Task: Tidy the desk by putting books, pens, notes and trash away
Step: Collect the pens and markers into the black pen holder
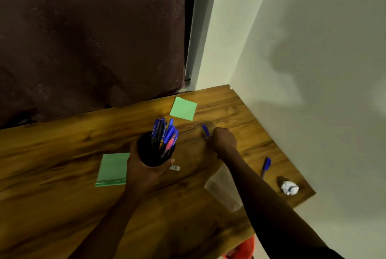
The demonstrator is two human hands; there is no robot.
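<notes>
My left hand point(146, 172) grips a black pen holder point(155, 151) above the wooden desk point(62, 175); several blue pens and a pink one stand in it. Further right, my right hand point(223, 140) pinches a blue pen point(206, 130) that lies on the desk top. A second blue pen point(265, 166) lies near the desk's right edge, beside a crumpled white paper ball point(290, 188). One green sticky note pad point(112, 170) lies left of my left hand, and another green note point(183, 108) lies toward the back.
A clear plastic wrapper point(222, 187) lies under my right forearm. A small white eraser-like piece point(175, 167) sits by my left thumb. A dark curtain hangs behind the desk, a pale wall runs along its right side, and something orange point(244, 248) stands below the desk edge.
</notes>
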